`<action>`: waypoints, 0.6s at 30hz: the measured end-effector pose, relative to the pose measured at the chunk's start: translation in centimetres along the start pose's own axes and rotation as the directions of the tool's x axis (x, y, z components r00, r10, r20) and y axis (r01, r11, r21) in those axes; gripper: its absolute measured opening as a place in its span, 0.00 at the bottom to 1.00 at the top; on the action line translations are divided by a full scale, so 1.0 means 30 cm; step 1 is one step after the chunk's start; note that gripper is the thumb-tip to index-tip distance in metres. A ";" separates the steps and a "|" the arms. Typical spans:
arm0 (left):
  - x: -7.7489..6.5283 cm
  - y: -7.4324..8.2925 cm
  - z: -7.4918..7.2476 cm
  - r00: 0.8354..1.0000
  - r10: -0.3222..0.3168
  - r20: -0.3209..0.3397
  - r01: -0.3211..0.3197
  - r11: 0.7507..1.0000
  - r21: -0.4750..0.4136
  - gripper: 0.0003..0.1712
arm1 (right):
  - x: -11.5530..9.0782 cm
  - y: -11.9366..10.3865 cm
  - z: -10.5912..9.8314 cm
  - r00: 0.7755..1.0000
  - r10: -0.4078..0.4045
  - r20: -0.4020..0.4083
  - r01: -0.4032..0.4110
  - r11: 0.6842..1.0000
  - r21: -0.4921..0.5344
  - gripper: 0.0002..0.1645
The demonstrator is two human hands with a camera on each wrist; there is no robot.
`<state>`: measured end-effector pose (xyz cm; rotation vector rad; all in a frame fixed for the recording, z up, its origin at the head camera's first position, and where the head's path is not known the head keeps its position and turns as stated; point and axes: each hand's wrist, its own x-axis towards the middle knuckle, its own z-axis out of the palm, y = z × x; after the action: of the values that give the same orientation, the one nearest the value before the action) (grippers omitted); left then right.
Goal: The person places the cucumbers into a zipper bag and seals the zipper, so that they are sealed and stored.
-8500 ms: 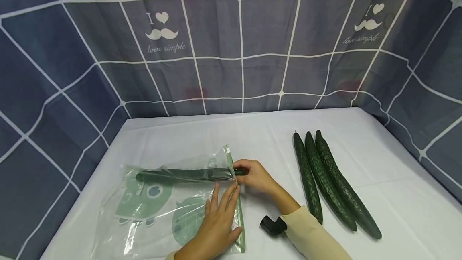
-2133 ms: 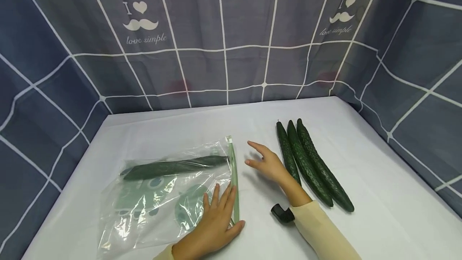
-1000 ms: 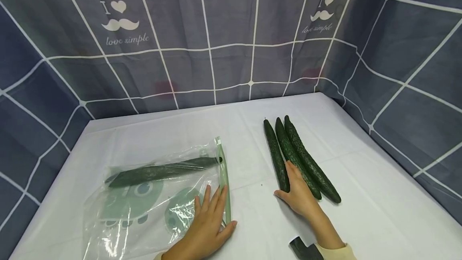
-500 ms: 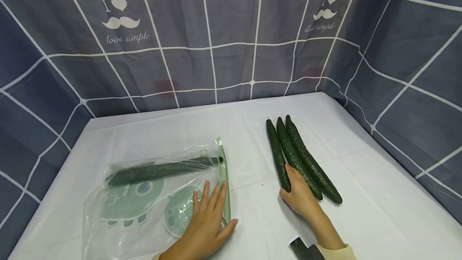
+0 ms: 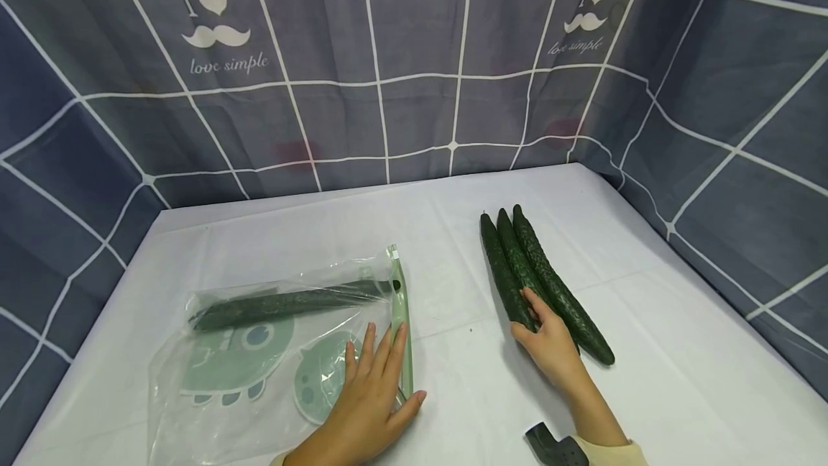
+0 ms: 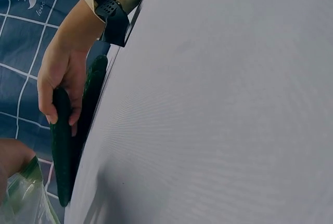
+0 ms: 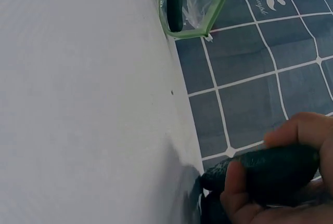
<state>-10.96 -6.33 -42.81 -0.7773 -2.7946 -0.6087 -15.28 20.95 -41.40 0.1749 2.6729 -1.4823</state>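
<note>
My left hand (image 5: 365, 401) lies flat, fingers spread, on a clear zip bag (image 5: 213, 416) near its green zip edge (image 5: 402, 300). One cucumber (image 5: 291, 305) lies inside the bag, its tip close to the opening. My right hand (image 5: 550, 340) grips the near end of the leftmost of three loose cucumbers, thumb on one side and fingers on the other. In the left wrist view this gripped cucumber (image 6: 61, 156) slopes downward from the hand. The right wrist view shows the cucumber (image 7: 276, 169) between thumb and fingers.
Two more cucumbers (image 5: 556, 282) lie close against the right side of the gripped one. A white cloth (image 5: 446, 394) covers the table. Dark checked curtains (image 5: 414, 121) stand behind and at both sides. A black device (image 5: 556, 446) sits at my right wrist.
The right hand has gone from the bag's mouth to the loose cucumbers and taken hold of the leftmost one, whose near end has shifted rightward and up. The bagged cucumber went further in earlier.
</note>
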 end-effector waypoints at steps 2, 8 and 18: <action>0.001 -0.001 0.000 1.000 0.002 -0.002 -0.002 1.000 0.008 0.50 | 0.002 -0.003 -0.004 0.998 0.044 0.035 -0.047 0.996 0.080 0.44; 0.001 -0.001 -0.002 1.000 -0.002 0.010 0.002 1.000 0.001 0.49 | -0.001 0.002 -0.014 0.982 0.113 0.153 -0.166 0.901 0.400 0.48; 0.004 0.001 -0.005 1.000 -0.018 0.015 0.018 1.000 -0.006 0.50 | 0.000 0.008 -0.024 0.991 0.105 0.085 -0.134 0.840 0.526 0.40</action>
<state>-11.04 -6.31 -42.64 -0.7618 -2.8176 -0.6168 -15.26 21.70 -41.23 0.3224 2.0939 -2.1100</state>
